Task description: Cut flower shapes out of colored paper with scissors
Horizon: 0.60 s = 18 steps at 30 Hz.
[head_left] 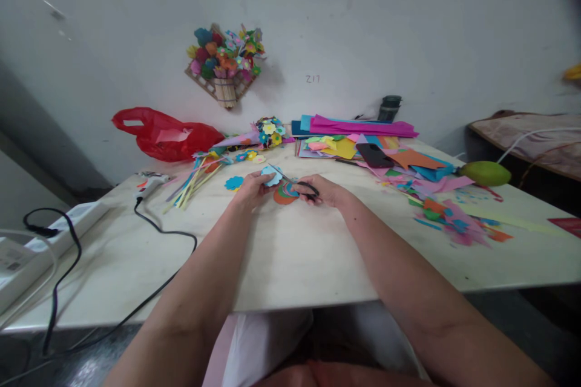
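A light blue paper flower (271,176) is pinched in my left hand (254,190), at the middle of the white table (290,254). My right hand (320,190) is closed around black-handled scissors (308,188), whose blades point left to the edge of the flower. Beneath the scissors lie round paper pieces, an orange circle (285,196) among them. Just left of my left hand, a darker blue paper flower (234,182) rests on the table. Whether the blades touch the paper is too small to tell.
Paper strips (193,184), a red bag (167,136) and a glue gun (153,184) with a black cord lie left. A phone (374,155), coloured sheets (363,126) and scraps (458,221) spread behind and right. A power strip (68,230) stands at the left edge.
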Motion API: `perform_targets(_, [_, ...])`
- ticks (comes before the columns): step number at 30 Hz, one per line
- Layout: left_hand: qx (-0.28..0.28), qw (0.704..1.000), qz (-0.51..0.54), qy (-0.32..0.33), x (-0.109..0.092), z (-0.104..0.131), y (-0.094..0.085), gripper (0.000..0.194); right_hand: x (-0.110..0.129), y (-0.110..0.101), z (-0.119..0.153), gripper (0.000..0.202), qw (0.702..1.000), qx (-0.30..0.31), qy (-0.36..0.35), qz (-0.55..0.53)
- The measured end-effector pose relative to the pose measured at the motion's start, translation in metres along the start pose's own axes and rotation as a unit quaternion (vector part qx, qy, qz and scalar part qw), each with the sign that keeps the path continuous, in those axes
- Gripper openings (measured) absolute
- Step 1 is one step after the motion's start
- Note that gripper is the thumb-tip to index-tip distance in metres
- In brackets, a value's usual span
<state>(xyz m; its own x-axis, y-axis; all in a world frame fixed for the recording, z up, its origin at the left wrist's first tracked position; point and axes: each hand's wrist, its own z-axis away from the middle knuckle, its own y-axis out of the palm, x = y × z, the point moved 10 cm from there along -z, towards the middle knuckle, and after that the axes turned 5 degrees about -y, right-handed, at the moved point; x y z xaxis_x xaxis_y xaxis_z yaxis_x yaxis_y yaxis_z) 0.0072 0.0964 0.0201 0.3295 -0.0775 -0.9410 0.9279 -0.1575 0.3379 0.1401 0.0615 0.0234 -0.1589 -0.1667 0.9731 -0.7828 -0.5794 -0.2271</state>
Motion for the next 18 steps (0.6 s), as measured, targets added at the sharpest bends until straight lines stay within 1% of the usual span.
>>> perform_targets(6, [0.002,1.000,-0.001,0.003,-0.0011,0.0006,0.0001,0.018,0.0006,0.0004,0.0003,0.024,1.000,-0.001,-0.003,0.005])
perform_targets(11, [0.006,1.000,-0.010,0.001,-0.0031,0.0032,0.0048,0.016,0.0019,0.0024,0.0003,0.026,1.000,0.008,-0.013,0.000])
perform_targets(18, [0.003,1.000,-0.015,-0.003,0.0003,0.0016,0.0040,0.019,0.0003,0.0011,-0.0001,0.022,1.000,0.003,-0.006,0.005])
